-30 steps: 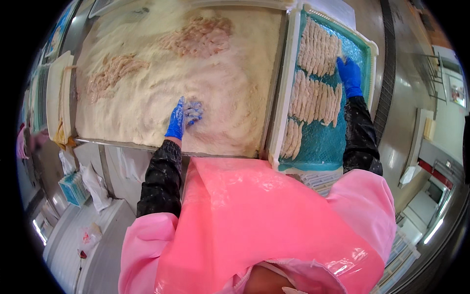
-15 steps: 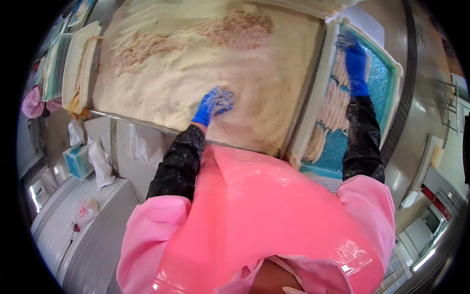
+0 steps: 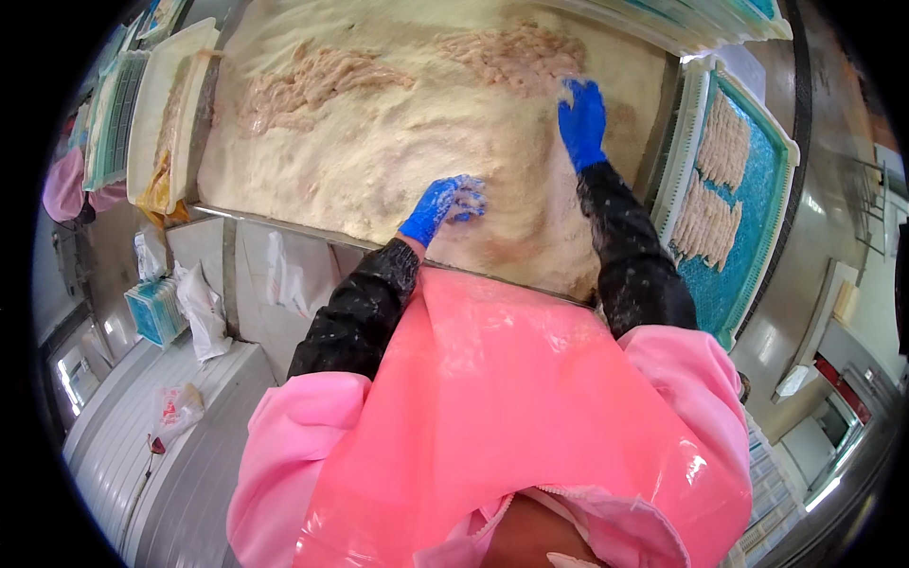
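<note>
A broad metal-edged table holds a bed of pale breading powder (image 3: 350, 180), with a pile of raw meat strips (image 3: 322, 90) at its far left and another pile (image 3: 516, 57) at its far middle. Low over the powder near the front edge is my left hand (image 3: 447, 204), in a powder-dusted blue glove, fingers apart and holding nothing visible. My right hand (image 3: 582, 121), also blue-gloved, is beside the far middle pile with its fingers apart; nothing shows in it. To the right, a blue-green tray (image 3: 762, 189) carries rows of coated strips (image 3: 724, 142); my right arm covers its near-left side.
At the table's left end stands a white tub (image 3: 156, 133) with yellow plastic hanging from it. Another tray edge (image 3: 682, 24) crosses the far right corner. White bags (image 3: 201, 312) hang below on the left, above a grey metal surface (image 3: 180, 454).
My right hand has come off the blue-green tray, moving left over the powder by the meat pile. My left hand stays low over the powder. The whole view has shifted a little.
</note>
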Action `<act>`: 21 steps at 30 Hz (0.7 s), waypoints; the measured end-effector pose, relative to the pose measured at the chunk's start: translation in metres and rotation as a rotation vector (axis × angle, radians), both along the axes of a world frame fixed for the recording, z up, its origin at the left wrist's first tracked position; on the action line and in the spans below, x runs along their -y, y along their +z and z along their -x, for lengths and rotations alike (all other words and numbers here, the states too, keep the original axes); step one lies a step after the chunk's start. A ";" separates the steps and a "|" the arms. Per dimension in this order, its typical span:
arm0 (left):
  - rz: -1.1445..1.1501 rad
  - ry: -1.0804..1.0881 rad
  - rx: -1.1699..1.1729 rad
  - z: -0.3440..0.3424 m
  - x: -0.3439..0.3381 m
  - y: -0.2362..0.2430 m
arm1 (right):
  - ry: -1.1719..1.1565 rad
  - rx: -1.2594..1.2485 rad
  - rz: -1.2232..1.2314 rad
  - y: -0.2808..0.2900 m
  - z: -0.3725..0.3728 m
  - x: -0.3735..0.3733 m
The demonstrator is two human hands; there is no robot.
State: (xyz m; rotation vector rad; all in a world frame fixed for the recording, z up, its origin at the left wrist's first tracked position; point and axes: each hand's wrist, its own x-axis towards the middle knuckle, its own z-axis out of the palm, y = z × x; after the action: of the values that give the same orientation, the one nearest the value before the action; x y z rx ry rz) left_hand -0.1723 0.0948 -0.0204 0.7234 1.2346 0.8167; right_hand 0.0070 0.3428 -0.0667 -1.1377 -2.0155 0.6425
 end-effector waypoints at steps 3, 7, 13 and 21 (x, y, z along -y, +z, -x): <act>0.038 0.048 0.152 0.006 0.003 -0.008 | 0.059 0.644 -0.366 0.060 0.020 -0.012; 0.036 -0.059 0.083 0.008 -0.004 0.001 | 0.071 0.321 0.139 0.041 0.002 -0.044; 0.155 0.089 0.358 0.011 -0.002 0.012 | 0.116 -0.424 0.869 0.104 0.015 0.003; 0.162 0.118 0.264 0.016 0.001 0.006 | 0.493 0.271 0.037 0.091 -0.026 0.117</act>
State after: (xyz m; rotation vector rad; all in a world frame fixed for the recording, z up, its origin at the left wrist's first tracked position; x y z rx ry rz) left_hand -0.1880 0.0934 -0.0149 0.4000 1.0970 0.8673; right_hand 0.0326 0.2253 0.0241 -0.7760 -2.5600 0.8015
